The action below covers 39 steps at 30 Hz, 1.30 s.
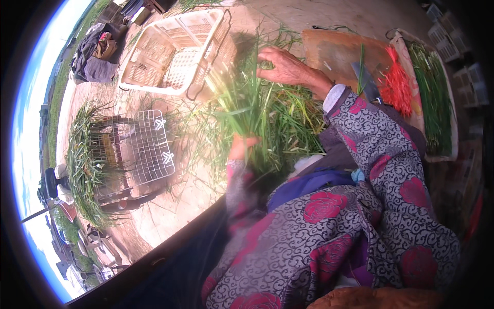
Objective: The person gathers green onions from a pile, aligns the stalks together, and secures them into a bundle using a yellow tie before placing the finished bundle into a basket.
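Observation:
My left hand (243,147) is closed around a bunch of garlic chives (237,105), blurred by motion, with its pale stem ends pointing up and away. Just beyond and to the right, my right hand (285,66) is curled with thumb and fingers apart, its fingertips beside the upper blades. Whether they touch a blade I cannot tell. Under both hands lies a loose heap of green and yellowing leaves (296,116), which spreads over the ground and up against my lap.
A cream plastic crate (177,62) stands at the far left. Left of me, a wire rack (149,147) lies beside piled greens (85,165). At right are a wooden board (329,51), a knife (366,82), red ties (395,85) and a container of chives (432,92).

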### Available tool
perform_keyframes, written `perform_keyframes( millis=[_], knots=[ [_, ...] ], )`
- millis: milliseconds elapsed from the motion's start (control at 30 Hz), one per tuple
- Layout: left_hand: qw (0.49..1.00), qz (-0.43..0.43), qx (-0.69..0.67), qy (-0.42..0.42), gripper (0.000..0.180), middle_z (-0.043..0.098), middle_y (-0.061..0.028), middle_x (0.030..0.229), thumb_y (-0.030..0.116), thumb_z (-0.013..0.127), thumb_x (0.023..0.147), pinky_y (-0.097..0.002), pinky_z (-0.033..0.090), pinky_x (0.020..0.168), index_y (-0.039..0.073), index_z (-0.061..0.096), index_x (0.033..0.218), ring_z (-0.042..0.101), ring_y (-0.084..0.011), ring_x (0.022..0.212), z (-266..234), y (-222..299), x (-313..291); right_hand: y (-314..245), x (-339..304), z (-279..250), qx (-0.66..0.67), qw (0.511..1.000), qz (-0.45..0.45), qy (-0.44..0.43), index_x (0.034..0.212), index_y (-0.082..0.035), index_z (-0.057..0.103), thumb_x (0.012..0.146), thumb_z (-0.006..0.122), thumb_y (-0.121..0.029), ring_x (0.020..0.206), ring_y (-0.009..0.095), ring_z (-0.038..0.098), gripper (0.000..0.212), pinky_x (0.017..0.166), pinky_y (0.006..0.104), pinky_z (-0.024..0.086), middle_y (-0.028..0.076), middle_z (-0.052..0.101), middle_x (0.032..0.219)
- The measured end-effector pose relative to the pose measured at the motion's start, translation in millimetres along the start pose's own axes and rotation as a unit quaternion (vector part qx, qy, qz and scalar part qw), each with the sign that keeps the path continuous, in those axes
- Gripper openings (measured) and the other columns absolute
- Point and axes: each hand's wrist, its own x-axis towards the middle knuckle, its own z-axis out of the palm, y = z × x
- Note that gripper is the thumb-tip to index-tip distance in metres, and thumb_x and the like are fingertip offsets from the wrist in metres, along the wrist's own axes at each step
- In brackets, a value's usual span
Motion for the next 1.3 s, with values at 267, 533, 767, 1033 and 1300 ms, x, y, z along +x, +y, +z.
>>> perform_keyframes(
  millis=[267, 533, 767, 1033, 1300],
  knots=[
    [0.999, -0.045, -0.002, -0.005, 0.019, 0.065, -0.0057, 0.069, 0.013, 0.077, 0.078, -0.0282, 0.048, 0.055, 0.001, 0.067, 0.088, 0.061, -0.015, 0.06, 15.3, 8.0, -13.1, 23.2, -4.4, 13.0, -0.04, 0.993, 0.029, -0.106, 0.072, -0.003, 0.061, 0.086, 0.057, -0.028, 0.072, 0.034, 0.063, 0.029, 0.072, 0.0479, 0.045, 0.016, 0.059, 0.065],
    [0.999, -0.031, -0.025, 0.019, 0.015, 0.065, -0.0065, 0.069, 0.009, 0.076, 0.077, -0.0282, 0.048, 0.056, 0.0, 0.066, 0.084, 0.06, -0.0158, 0.057, 0.8, -18.8, 3.8, 107.5, -8.6, -49.1, -0.232, 0.96, 0.145, -0.062, 0.103, 0.003, 0.058, 0.082, 0.061, -0.012, 0.094, 0.033, 0.065, 0.026, 0.086, 0.0483, 0.052, 0.022, 0.062, 0.101],
    [0.998, -0.034, -0.018, 0.046, 0.017, 0.065, -0.0062, 0.07, 0.007, 0.076, 0.075, -0.0282, 0.048, 0.054, 0.0, 0.065, 0.087, 0.06, -0.0155, 0.055, 11.3, -4.4, -4.6, -4.4, -26.6, -16.1, 0.037, 0.977, -0.023, -0.207, 0.115, 0.009, 0.06, 0.085, 0.068, -0.017, 0.099, 0.033, 0.064, 0.04, 0.089, 0.0443, 0.053, 0.021, 0.061, 0.113],
    [0.999, -0.001, 0.045, 0.005, 0.018, 0.062, -0.0045, 0.064, 0.011, 0.076, 0.075, -0.0294, 0.046, 0.053, 0.001, 0.065, 0.085, 0.06, -0.0154, 0.056, 2.3, -1.9, -4.9, 21.6, 1.8, -21.0, 0.46, 0.856, 0.214, 0.098, 0.108, 0.008, 0.065, 0.096, 0.066, -0.024, 0.079, 0.016, 0.071, 0.034, 0.063, 0.0252, 0.057, 0.012, 0.071, 0.1],
    [0.999, -0.014, 0.017, 0.034, 0.021, 0.064, -0.0049, 0.069, 0.005, 0.077, 0.073, -0.0291, 0.046, 0.054, 0.001, 0.065, 0.089, 0.059, -0.0154, 0.056, -0.7, -19.5, -1.0, 81.8, 1.8, -33.3, -0.19, 0.977, 0.091, -0.016, 0.1, 0.004, 0.068, 0.085, 0.066, -0.018, 0.079, 0.034, 0.067, 0.027, 0.075, 0.0477, 0.052, 0.023, 0.067, 0.089]
  ],
)
